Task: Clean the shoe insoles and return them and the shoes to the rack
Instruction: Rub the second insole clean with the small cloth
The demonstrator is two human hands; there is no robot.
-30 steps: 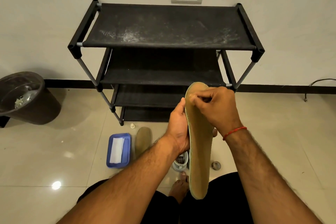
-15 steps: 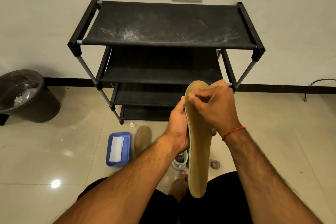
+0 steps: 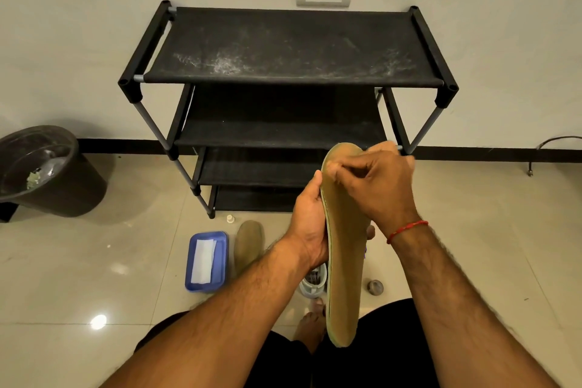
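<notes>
**Q:** What have you got hold of?

**Me:** In the head view the insole stands on end in front of me, toe up, heel down over my lap. My left hand grips its left edge about the middle, fingers wrapped behind; my right hand is curled at the toe end, thumb and fingertips pinching at the rim; whether there's a speck between them I can't tell.

**Q:** And the rest?

**Me:** The second insole lies flat on the floor, just beside the blue tray with a white wipe in it. A shoe sits below my left wrist, mostly hidden; the rack stands against the wall beyond, its top shelf streaked with pale dust.

**Q:** What could go wrong?

**Me:** I reckon the insole is thin and floppy; if I pick too hard at the toe I could lift the fabric face off the foam. With my grip only at the middle, the heel may swing or the whole thing may slip down onto the shoe. Anything I pick loose would likely drop on my lap, since the bin is well apart to my left. That dusty shelf could also soil a clean insole.
</notes>
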